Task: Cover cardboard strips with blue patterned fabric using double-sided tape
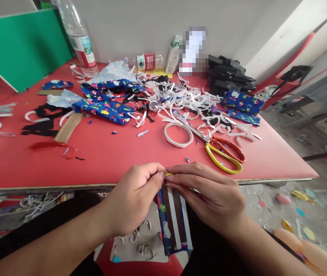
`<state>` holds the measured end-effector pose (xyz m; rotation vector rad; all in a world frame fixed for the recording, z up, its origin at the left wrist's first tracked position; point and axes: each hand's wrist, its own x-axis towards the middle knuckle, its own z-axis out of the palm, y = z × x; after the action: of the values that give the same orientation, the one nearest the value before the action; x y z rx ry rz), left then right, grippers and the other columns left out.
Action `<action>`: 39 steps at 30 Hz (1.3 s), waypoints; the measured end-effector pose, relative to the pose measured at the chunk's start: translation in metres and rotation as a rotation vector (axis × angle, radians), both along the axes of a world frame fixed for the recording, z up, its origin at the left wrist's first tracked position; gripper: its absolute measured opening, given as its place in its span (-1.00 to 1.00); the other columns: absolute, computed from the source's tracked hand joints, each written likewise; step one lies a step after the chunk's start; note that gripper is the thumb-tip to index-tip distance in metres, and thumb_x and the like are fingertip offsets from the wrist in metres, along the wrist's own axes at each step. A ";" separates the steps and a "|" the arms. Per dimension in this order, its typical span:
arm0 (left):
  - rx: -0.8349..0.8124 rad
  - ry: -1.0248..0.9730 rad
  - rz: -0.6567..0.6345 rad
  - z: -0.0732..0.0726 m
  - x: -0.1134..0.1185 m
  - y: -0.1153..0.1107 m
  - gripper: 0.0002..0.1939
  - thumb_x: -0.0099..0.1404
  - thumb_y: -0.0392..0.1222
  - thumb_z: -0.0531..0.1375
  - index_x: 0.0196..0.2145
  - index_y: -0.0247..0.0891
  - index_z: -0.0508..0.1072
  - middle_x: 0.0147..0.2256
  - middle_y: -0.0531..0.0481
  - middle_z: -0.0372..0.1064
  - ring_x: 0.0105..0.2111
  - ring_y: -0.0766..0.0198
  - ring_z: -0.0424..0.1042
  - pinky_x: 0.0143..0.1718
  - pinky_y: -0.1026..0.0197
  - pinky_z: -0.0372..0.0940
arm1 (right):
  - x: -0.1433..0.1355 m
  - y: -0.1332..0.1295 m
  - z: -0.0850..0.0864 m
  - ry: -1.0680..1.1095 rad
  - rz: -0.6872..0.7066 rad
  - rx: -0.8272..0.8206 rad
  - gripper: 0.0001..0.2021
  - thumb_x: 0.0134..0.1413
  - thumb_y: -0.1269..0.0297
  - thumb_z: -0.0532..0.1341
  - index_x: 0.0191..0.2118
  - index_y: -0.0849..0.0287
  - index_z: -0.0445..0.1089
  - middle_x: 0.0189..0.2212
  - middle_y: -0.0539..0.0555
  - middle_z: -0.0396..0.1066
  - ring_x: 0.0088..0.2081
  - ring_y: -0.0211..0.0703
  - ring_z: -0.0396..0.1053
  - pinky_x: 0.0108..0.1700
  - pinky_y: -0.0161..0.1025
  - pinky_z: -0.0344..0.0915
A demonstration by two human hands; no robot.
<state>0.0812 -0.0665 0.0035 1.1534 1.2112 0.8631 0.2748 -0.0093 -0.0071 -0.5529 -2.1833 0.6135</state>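
Note:
My left hand [136, 195] and my right hand [209, 193] meet fingertip to fingertip just in front of the red table's near edge [66, 188]. Both pinch the top end of a narrow blue patterned fabric piece [173, 224] with brown and white strips along it, which hangs down over my lap. A small yellow bit shows between the fingertips. On the table just beyond lie a white tape roll [179, 134] and scissors [223, 151] with red and yellow handles.
A heap of white paper strips [186, 99] and blue patterned fabric pieces [104, 103] covers the table's middle. Plastic bottles [79, 36] stand at the back, black items [226, 74] at the back right, a green board [22, 46] at the left. Scraps litter the floor.

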 end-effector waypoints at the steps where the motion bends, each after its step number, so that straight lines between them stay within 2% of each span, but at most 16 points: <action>1: 0.007 0.017 0.006 0.000 0.001 -0.001 -0.65 0.57 0.00 0.02 -0.30 -0.21 0.42 -0.38 0.02 0.39 -0.27 0.18 0.39 -0.20 0.13 0.29 | 0.000 -0.001 0.001 -0.018 -0.008 -0.007 -0.82 0.26 0.52 0.34 -0.11 0.11 0.60 -0.18 0.11 0.66 -0.19 -0.15 0.64 -0.10 -0.24 0.59; 6: -0.006 0.112 -0.014 -0.001 0.003 -0.004 -0.63 0.58 0.03 0.01 -0.35 -0.20 0.34 -0.34 0.02 0.42 -0.34 0.23 0.34 -0.28 0.15 0.24 | -0.001 -0.006 0.001 -0.091 -0.042 -0.117 -0.88 0.33 0.48 0.29 -0.16 0.10 0.51 -0.24 0.05 0.62 -0.20 -0.19 0.61 -0.13 -0.30 0.55; 10: 0.006 0.133 -0.020 0.000 0.003 -0.001 -0.62 0.58 0.03 0.00 -0.31 -0.21 0.40 -0.39 0.06 0.34 -0.38 0.25 0.28 -0.33 0.17 0.19 | 0.001 -0.005 -0.003 -0.112 -0.028 -0.118 -0.89 0.35 0.46 0.26 -0.20 0.09 0.45 -0.26 0.06 0.59 -0.21 -0.17 0.60 -0.16 -0.30 0.53; 16: -0.015 0.084 -0.031 0.000 0.001 0.001 -0.62 0.57 0.04 0.00 -0.30 -0.21 0.41 -0.37 0.03 0.37 -0.35 0.22 0.30 -0.29 0.15 0.22 | 0.002 -0.004 -0.004 -0.073 -0.001 -0.062 -0.86 0.33 0.47 0.30 -0.07 0.11 0.49 -0.19 0.08 0.61 -0.18 -0.20 0.60 -0.09 -0.32 0.52; 21: -0.026 0.101 -0.031 -0.001 0.000 0.001 -0.62 0.57 0.05 0.01 -0.30 -0.21 0.41 -0.36 0.02 0.40 -0.35 0.21 0.32 -0.28 0.15 0.23 | 0.002 -0.003 -0.004 -0.099 -0.006 -0.076 -0.90 0.35 0.47 0.28 -0.16 0.10 0.47 -0.21 0.07 0.61 -0.21 -0.20 0.59 -0.14 -0.31 0.52; 26: -0.032 0.090 -0.031 0.000 0.001 0.002 -0.63 0.57 0.05 0.01 -0.30 -0.21 0.41 -0.36 0.02 0.41 -0.35 0.22 0.33 -0.28 0.15 0.23 | 0.003 -0.003 -0.004 -0.098 0.001 -0.094 -0.84 0.36 0.46 0.27 -0.04 0.07 0.48 -0.17 0.08 0.61 -0.17 -0.16 0.60 -0.12 -0.25 0.54; 30: -0.030 0.102 -0.033 0.001 0.000 0.001 -0.62 0.56 0.04 0.01 -0.34 -0.20 0.37 -0.37 0.01 0.40 -0.37 0.22 0.32 -0.34 0.16 0.21 | 0.003 -0.003 -0.003 -0.123 0.001 -0.109 -0.91 0.37 0.44 0.26 -0.15 0.10 0.45 -0.20 0.09 0.59 -0.19 -0.16 0.57 -0.15 -0.24 0.52; 35: -0.018 0.147 -0.030 -0.001 0.001 -0.001 -0.61 0.56 0.06 0.01 -0.35 -0.20 0.38 -0.42 0.05 0.35 -0.41 0.24 0.29 -0.38 0.18 0.19 | 0.002 -0.004 -0.005 -0.172 -0.010 -0.156 -0.92 0.40 0.42 0.24 -0.18 0.10 0.40 -0.22 0.07 0.57 -0.19 -0.19 0.54 -0.13 -0.25 0.49; 37: -0.012 0.162 -0.019 -0.001 0.002 -0.001 -0.61 0.56 0.06 0.01 -0.33 -0.19 0.41 -0.43 0.05 0.36 -0.41 0.24 0.30 -0.39 0.19 0.20 | 0.002 -0.003 -0.004 -0.193 -0.040 -0.124 -0.92 0.41 0.41 0.23 -0.18 0.10 0.39 -0.17 0.11 0.58 -0.12 -0.14 0.56 -0.08 -0.20 0.50; 39: -0.021 0.141 0.032 -0.002 0.000 0.002 -0.63 0.54 0.06 0.06 -0.32 -0.20 0.45 -0.42 0.04 0.40 -0.40 0.23 0.34 -0.38 0.19 0.25 | 0.004 -0.003 0.002 -0.241 -0.051 -0.050 -0.92 0.43 0.38 0.22 -0.19 0.10 0.38 0.04 0.23 0.56 0.06 -0.04 0.55 0.06 -0.08 0.49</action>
<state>0.0815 -0.0647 0.0011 1.1969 1.3542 0.8017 0.2791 -0.0118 -0.0053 -0.7389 -2.3753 0.6014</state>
